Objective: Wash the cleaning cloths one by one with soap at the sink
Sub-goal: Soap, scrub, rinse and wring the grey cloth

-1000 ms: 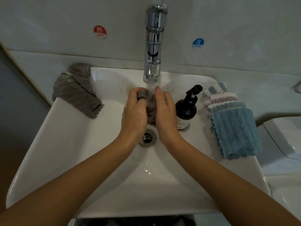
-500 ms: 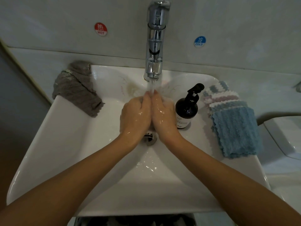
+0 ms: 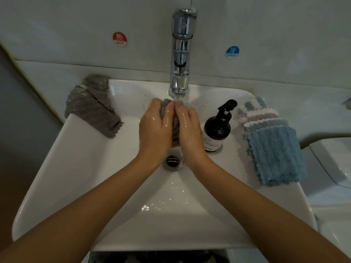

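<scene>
Glossy white ceramic sink [image 3: 79, 168], polished chrome tap [image 3: 182, 50], ribbed blue cloth [image 3: 275, 154].

Your hands are parting slightly again after closing tight together half a second ago, so the grey cloth [image 3: 175, 123] is showing once more between your left hand [image 3: 154, 128] and right hand [image 3: 189, 127], its top peeking out by your left fingertips [image 3: 169, 105] under the water.
</scene>
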Demonstrator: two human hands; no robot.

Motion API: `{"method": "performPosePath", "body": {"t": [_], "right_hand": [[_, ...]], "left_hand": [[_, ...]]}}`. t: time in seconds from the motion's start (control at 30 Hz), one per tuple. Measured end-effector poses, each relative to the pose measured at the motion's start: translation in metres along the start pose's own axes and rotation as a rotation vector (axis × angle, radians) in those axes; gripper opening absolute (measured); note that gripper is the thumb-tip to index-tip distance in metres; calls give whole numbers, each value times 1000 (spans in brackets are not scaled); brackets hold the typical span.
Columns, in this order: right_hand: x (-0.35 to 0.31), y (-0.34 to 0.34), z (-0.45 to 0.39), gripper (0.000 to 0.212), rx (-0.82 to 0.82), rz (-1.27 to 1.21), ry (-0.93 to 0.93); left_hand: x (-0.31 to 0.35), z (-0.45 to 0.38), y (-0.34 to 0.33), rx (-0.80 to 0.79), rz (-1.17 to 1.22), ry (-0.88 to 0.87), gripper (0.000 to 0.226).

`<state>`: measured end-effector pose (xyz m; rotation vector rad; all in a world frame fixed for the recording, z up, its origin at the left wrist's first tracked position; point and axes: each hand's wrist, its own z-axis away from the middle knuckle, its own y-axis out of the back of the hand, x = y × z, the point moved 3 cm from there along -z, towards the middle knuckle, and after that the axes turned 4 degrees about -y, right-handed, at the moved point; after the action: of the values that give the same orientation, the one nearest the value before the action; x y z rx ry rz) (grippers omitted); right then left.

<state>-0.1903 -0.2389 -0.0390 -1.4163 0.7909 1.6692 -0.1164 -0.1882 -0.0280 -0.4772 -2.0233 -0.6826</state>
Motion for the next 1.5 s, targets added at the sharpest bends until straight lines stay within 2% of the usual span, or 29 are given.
{"method": "performPosePath", "body": {"t": [0.07,0.13,0.3,0.43,0.53,0.67,0.77,0.87,1.07,1.27,1.5], "right_hand": [[7,-2,-2,56,-34,-20,-58],[8,-3,-2,60,-32,-11,-75],[-6,5,-4,39,19,-34,-3],[-6,8,-7,18,67,55,94],[-4,8,-7,20,79,98,157],[0,5,-7,23,72,191,227],[2,0,-7,31,69,265,290],[3,-1,-7,39,68,285,313],[1,-3,0,21,24,273,318],[-7,-9,9,26,9,238,231],[-8,-5,4,28,102,153,217]], "left_hand": [[1,0,1,12,34,10,11],[0,0,1,29,58,15,7],[-5,-2,0,32,98,49,9],[-9,-3,-6,-114,154,194,21],[-13,-2,-7,-192,104,284,38],[-10,-3,-4,-212,66,314,38],[-9,-4,-1,-210,18,333,51],[-9,-5,3,-185,-28,315,42],[-8,-3,1,-72,138,401,52],[-2,5,-2,13,129,244,30],[4,4,-5,-59,78,179,34]]}}
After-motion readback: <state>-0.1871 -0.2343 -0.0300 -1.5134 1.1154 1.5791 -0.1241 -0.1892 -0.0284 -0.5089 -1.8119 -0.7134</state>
